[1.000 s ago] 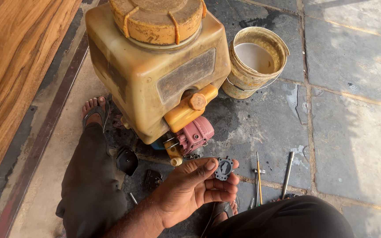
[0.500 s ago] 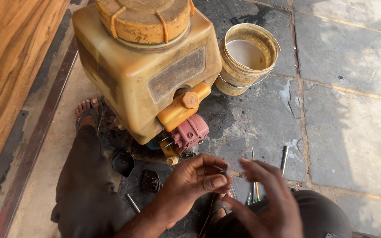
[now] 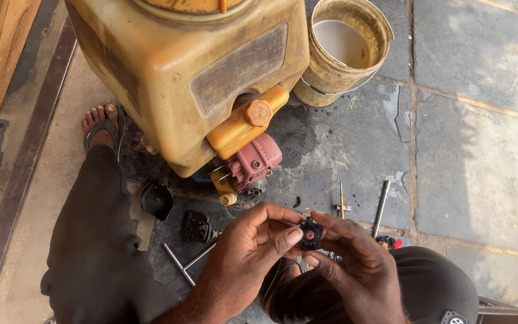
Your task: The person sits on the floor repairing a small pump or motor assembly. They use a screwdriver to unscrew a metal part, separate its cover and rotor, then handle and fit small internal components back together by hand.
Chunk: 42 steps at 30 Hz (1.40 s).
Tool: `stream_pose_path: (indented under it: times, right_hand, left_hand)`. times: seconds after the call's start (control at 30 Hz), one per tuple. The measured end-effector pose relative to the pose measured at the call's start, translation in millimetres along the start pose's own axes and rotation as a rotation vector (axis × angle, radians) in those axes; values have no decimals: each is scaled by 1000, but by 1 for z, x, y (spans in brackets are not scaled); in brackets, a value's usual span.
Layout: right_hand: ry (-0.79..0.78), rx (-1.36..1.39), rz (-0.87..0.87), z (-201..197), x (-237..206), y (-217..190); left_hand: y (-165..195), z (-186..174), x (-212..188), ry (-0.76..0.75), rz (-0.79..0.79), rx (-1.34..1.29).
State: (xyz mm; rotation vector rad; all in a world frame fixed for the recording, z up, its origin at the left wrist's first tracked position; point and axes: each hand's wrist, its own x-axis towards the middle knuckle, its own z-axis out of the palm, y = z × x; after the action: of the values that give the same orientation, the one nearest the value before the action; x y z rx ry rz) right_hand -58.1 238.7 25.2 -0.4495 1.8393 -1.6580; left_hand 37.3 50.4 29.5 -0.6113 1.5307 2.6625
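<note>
We pinch a small black part (image 3: 310, 233), perhaps a carburetor piece with a pink centre, between both hands just below the yellow tank (image 3: 187, 78). Our left hand (image 3: 248, 255) presses thumb and forefinger on its left edge; our right hand (image 3: 355, 264) grips its right edge with its fingertips.

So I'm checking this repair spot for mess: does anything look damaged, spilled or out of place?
Yes. Loose parts lie on the floor: black covers, metal rods. The floor is stained dark beside the grimy yellow tank. Both hands hold a small black part.
</note>
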Motion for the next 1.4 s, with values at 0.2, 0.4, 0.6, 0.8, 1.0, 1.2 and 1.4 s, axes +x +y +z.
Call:
stream_pose_path:
  times: [0.2, 0.4, 0.6, 0.8, 1.0, 1.2, 1.4]
  right_hand:
    - [11, 24, 20, -1, 1, -2]
    - [-66, -243, -277, 5, 0, -9]
    - [-27, -323, -329, 12, -3, -15]
    - [56, -494, -340, 16, -1, -24]
    - [-51, -543, -497, 15, 2, -39]
    - [101, -651, -554, -11, -33, -44]
    - [691, -998, -378, -79, -99, -20]
  left_hand:
    - [-1, 2, 1, -6, 12, -27]
    - [-5, -3, 3, -27, -220, -212]
    - [-3, -2, 5, -131, -308, -223]
    - [-8, -8, 5, -200, -255, -295]
    - [-21, -25, 2, -191, -274, -290]
    - [-26, -50, 17, -214, -227, -404]
    - [-33, -58, 12, -175, -200, -327]
